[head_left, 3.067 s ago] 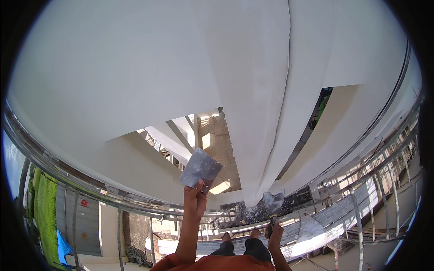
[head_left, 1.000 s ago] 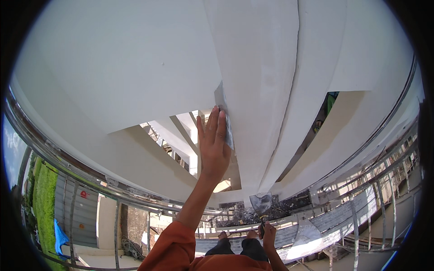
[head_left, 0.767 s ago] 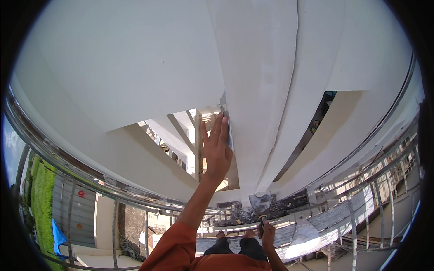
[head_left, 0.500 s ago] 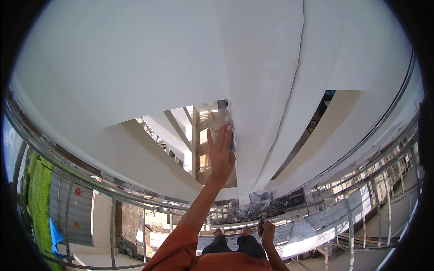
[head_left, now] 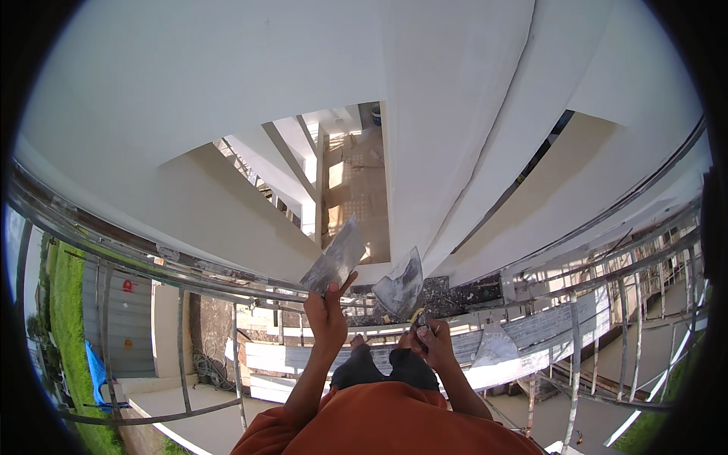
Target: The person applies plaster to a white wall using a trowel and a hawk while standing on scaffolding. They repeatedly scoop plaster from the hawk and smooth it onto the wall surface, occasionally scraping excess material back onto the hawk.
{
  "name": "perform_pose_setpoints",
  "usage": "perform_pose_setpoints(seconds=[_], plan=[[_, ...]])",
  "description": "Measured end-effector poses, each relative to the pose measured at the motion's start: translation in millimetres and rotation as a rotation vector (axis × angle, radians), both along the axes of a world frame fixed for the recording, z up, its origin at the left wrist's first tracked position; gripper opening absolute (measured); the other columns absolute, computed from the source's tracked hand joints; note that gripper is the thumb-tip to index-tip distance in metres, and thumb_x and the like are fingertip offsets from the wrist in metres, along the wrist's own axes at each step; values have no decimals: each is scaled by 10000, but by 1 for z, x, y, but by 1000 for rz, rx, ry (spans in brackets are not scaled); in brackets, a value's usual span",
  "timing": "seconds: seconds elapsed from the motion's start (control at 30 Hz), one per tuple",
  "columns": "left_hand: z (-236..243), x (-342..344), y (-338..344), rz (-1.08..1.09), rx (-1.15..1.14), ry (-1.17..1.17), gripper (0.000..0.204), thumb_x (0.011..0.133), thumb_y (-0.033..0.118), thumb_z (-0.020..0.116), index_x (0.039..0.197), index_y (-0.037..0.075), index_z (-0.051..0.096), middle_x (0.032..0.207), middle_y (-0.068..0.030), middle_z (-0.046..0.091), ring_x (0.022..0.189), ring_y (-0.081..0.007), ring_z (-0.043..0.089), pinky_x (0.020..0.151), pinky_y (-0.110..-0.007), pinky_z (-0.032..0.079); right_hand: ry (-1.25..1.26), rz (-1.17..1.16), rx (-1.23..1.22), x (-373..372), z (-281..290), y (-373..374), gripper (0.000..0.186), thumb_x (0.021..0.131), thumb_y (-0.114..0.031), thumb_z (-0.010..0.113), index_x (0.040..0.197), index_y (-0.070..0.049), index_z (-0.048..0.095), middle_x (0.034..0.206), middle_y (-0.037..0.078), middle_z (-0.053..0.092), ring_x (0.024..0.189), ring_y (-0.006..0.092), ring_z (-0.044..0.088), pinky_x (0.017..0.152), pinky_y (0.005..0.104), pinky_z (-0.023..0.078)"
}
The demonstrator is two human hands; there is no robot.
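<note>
My left hand [head_left: 326,317] grips a flat rectangular steel putty blade [head_left: 336,256] by its lower edge, in front of the white-coated frame. Lower down, my right hand [head_left: 435,341] is closed round the handle of a wide putty knife [head_left: 402,283], whose blade points up and carries whitish smears. The two blades are apart, the knife to the right of the plate. Ahead rises a smooth white pillar [head_left: 428,129], with a dark line running down along its right side. Neither blade appears to touch the pillar.
Beneath my feet is a scaffold platform of planks [head_left: 531,341], edged by metal railings [head_left: 576,356]. A tall opening [head_left: 355,189] beside the pillar shows a floor far below. Grass [head_left: 67,318] and a blue sheet [head_left: 95,371] lie at the left.
My left hand has come down and left from the pillar's edge, its blade now showing plainly. My right hand has lifted the putty knife higher and slightly left.
</note>
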State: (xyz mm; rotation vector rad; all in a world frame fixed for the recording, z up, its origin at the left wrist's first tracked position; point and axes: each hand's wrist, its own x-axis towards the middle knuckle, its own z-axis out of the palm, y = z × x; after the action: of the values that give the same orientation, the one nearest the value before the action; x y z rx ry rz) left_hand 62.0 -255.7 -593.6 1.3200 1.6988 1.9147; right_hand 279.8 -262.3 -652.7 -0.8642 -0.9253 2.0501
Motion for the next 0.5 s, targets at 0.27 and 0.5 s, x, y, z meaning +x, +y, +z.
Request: perform_pose_setpoints(seconds=[0.27, 0.5], plan=[[82, -4, -49, -273, -502, 421, 279, 888, -17, 510, 1166, -2, 502, 716, -182, 599, 568, -290, 580, 526, -374, 438, -278, 184, 501, 6, 5, 63, 306, 791, -256, 688, 808, 40, 611, 563, 17, 502, 494, 78, 441, 475, 262, 376], [47, -20, -22, -303, -778, 486, 524, 820, -127, 445, 1317, 38, 420, 1132, -283, 570, 965, -422, 597, 780, -460, 487, -394, 40, 788, 10, 21, 53, 326, 717, -239, 736, 824, 46, 617, 570, 66, 542, 500, 99, 497, 457, 257, 373]])
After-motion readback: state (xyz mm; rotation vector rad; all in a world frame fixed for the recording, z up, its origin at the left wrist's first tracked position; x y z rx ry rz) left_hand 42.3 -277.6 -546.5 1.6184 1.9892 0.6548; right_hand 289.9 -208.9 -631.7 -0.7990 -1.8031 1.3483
